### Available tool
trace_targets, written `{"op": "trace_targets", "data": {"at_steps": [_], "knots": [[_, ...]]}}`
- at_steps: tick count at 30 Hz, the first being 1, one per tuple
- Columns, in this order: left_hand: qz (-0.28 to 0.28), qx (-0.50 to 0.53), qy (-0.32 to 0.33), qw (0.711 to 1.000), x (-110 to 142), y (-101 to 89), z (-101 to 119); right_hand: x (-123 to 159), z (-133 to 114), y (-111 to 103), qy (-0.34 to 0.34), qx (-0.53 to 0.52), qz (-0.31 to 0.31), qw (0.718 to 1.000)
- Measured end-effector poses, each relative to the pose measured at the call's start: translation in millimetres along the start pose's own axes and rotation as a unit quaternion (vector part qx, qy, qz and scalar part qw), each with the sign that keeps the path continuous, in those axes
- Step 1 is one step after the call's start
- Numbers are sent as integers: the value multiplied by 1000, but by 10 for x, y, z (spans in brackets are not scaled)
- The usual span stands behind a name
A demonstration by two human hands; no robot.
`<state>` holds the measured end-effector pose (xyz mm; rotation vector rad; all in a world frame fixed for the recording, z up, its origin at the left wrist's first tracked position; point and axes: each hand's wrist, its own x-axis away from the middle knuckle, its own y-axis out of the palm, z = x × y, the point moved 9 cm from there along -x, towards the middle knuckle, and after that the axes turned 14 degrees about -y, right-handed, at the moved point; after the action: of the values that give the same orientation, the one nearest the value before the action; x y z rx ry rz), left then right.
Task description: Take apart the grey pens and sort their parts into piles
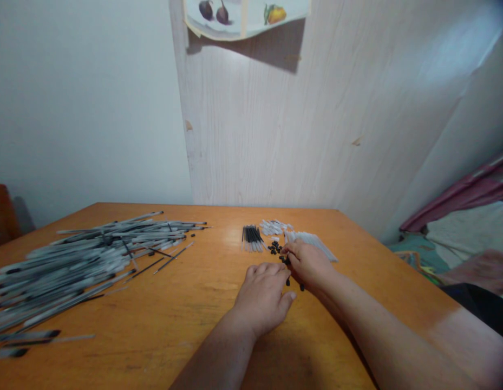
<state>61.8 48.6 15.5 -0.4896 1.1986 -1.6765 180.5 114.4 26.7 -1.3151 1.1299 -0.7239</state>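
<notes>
My left hand [264, 297] rests knuckles-up on the orange wooden table [186, 325], its fingers curled under so I cannot see what is in them. Just to its right, my right hand [307, 264] reaches into a small scatter of black pen caps [275, 248], with its fingertips pinched among them. Beyond the hands lie a short bundle of black ink refills [251, 238], a cluster of small white pen parts [274, 227] and a row of clear pen barrels [316, 242] partly under my right hand.
A large heap of assembled grey pens [84, 260] covers the table's left side, with a few loose ones near the left edge. A pale wood-grain panel [300, 119] rises behind the table. Bedding and cloth [462, 216] lie to the right.
</notes>
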Motion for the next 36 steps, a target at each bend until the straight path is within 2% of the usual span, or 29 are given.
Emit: {"op": "trace_targets", "data": {"at_steps": [11, 17, 21, 27, 32, 36], "knots": [[-2, 3, 2, 1000, -3, 14, -4, -1, -21, 61, 1, 11, -42, 999], [-3, 0, -8, 1000, -6, 13, -10, 5, 128, 5, 25, -7, 9, 1000], [-6, 0, -4, 1000, 0, -1, -1, 33, 160, -7, 33, -1, 13, 999], [-9, -2, -8, 1000, 3, -10, 4, 24, 102, -40, 33, 20, -5, 999], [-13, -3, -7, 1000, -4, 0, 5, -5, 8, -140, 5, 60, 32, 998], [-7, 1, -5, 1000, -6, 2, -2, -7, -58, -135, -20, 66, 54, 996]]}}
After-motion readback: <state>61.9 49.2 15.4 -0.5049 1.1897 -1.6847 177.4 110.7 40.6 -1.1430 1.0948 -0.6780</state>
